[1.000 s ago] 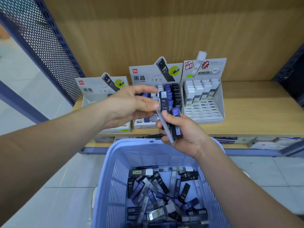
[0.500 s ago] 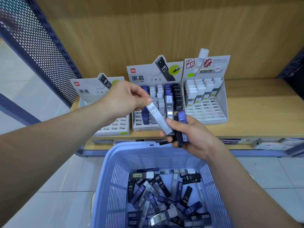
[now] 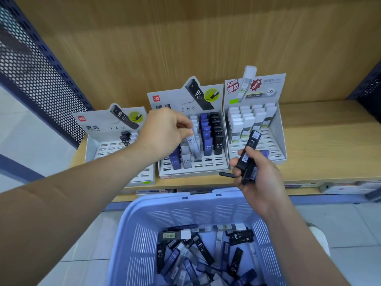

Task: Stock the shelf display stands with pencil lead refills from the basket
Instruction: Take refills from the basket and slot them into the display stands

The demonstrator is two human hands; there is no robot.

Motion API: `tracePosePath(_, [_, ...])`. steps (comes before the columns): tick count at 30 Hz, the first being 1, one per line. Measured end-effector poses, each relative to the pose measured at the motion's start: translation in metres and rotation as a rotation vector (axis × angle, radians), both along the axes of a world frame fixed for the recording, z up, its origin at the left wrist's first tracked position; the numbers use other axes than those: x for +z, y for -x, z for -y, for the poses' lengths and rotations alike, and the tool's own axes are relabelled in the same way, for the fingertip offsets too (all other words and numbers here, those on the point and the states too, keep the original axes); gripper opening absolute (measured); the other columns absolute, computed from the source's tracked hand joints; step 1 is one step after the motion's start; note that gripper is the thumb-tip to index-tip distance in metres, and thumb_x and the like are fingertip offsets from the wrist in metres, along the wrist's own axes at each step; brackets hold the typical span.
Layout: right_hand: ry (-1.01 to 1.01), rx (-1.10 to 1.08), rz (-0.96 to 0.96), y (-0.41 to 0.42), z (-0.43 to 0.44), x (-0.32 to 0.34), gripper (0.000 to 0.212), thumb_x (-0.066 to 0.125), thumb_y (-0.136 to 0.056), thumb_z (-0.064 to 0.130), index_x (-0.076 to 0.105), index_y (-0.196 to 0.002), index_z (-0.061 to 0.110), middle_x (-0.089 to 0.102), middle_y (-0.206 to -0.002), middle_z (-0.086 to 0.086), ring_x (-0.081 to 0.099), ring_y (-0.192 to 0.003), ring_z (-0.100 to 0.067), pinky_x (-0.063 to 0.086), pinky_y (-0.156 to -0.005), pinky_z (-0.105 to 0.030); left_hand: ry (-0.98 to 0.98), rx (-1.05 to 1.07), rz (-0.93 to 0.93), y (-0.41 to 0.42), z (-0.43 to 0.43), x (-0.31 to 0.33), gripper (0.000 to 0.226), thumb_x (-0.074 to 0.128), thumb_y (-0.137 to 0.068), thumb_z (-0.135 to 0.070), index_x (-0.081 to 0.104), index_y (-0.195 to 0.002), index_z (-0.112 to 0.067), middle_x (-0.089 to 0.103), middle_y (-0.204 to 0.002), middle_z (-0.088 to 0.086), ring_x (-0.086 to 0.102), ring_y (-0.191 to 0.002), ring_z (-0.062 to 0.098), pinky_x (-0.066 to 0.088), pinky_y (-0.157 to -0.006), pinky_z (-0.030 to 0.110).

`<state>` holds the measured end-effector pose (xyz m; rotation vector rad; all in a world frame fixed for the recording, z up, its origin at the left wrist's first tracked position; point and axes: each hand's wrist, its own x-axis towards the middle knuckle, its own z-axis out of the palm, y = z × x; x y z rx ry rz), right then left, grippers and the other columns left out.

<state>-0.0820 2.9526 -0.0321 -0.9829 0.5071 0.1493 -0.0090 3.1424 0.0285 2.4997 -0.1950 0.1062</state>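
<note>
**Pencil lead refills heaped in the basket, one up at the middle stand**

And there it is: a grey refill tilts over the middle display stand, pinched at its top by the left hand, fingers curled in tight. Whether its foot sits in a slot, I cannot tell.

The stand's front rows show open slots, while the rear columns are packed with grey, purple and black cases.

Right of the stand and nearer the camera, the right hand grips a bunch of black refills, thumb laid across them and one poking upward.

Cardboard neighbours flank the stand closely. These are the left stand and the right stand, which holds white-capped clear tubes.

The wooden shelf ends just in front of the stand, and the blue slotted plastic basket sits below that edge. A perforated metal panel stands well to the stand's left.
</note>
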Motion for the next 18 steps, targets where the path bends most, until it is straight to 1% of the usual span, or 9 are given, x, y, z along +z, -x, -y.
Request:
tracePosePath(2, [-0.009,0.011,-0.004,-0.002,-0.001,-0.003,0.018,0.054,-0.099,0.027,0.057,-0.097,0.009,0.067,-0.072,-0.007,0.05,-0.052,-0.014,0.042,-0.043,-0.021,-0.062,-0.054,0.01,0.002,0.006,-0.005,0.016,0.073,-0.082,-0.019,0.075,-0.096,-0.013,0.071,-0.089,-0.003,0.06,-0.079,0.005,0.045,-0.079,0.016])
tracePosePath(5, [-0.044,0.019,-0.001,-0.004,-0.002,-0.006,0.019,0.055,-0.098,0.027,0.058,-0.091,0.01,0.063,-0.073,-0.006,0.051,-0.053,-0.014,0.043,-0.043,-0.021,-0.156,-0.115,0.014,0.004,0.009,-0.011,0.017,0.071,-0.083,-0.022,0.074,-0.099,-0.015,0.073,-0.092,-0.002,0.061,-0.081,0.007,0.047,-0.083,0.021])
tracePosePath(7, [-0.068,0.026,0.004,-0.004,-0.002,-0.007,0.018,0.055,-0.098,0.027,0.059,-0.092,0.01,0.062,-0.073,-0.006,0.051,-0.054,-0.014,0.043,-0.044,-0.021,-0.156,-0.12,0.001,0.003,0.009,-0.015,0.018,0.071,-0.083,-0.023,0.075,-0.099,-0.016,0.073,-0.093,-0.002,0.062,-0.081,0.006,0.048,-0.084,0.021])
tracePosePath(11, [-0.076,0.045,0.01,-0.005,-0.002,-0.006,0.019,0.055,-0.098,0.027,0.061,-0.092,0.01,0.062,-0.073,-0.006,0.051,-0.054,-0.014,0.043,-0.044,-0.021,-0.113,-0.1,-0.035,-0.001,0.008,-0.017,0.016,0.074,-0.081,-0.023,0.076,-0.095,-0.017,0.073,-0.089,-0.004,0.062,-0.078,0.004,0.048,-0.081,0.019])
tracePosePath(18, [-0.09,0.074,0.012,0.0,-0.001,-0.004,0.019,0.055,-0.098,0.026,0.062,-0.094,0.008,0.063,-0.073,-0.007,0.051,-0.054,-0.015,0.043,-0.045,-0.021,-0.13,-0.109,-0.021,-0.001,0.009,-0.019,0.016,0.072,-0.083,-0.022,0.075,-0.096,-0.015,0.073,-0.091,-0.001,0.064,-0.082,0.009,0.05,-0.083,0.026])
